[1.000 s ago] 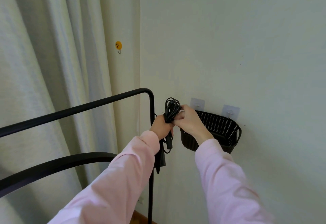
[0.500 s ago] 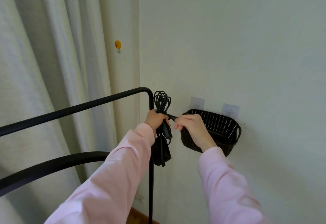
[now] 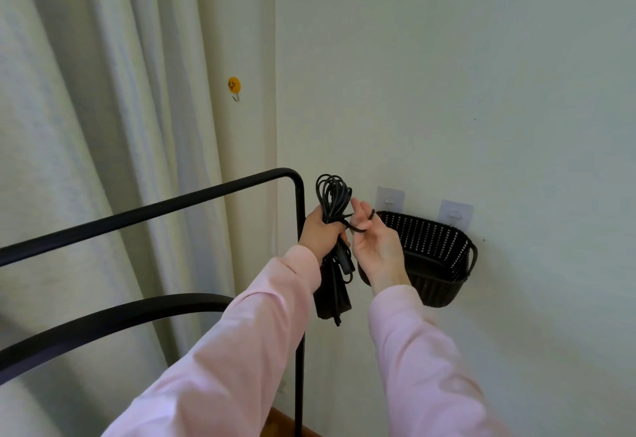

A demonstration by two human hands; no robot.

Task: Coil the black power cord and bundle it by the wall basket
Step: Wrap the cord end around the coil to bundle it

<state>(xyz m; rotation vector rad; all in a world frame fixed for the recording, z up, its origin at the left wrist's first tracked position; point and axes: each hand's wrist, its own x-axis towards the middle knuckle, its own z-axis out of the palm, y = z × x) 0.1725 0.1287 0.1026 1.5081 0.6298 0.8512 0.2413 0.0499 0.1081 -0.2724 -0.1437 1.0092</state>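
Binding the coiled black power cord.
Gripped by left hand; right hand, now palm-up beside the wall basket, pinches its tail; bundling underway.

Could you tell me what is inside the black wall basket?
In the black perforated plastic basket only its own inner wall shows; the right hand covers its left end.

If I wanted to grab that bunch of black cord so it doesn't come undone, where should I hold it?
Probably round its middle, where the left hand grips the black power cord. Come from the side and curl your fingers round all the strands together. The loops fan out above and the block hangs below, so only the middle is tight and narrow.
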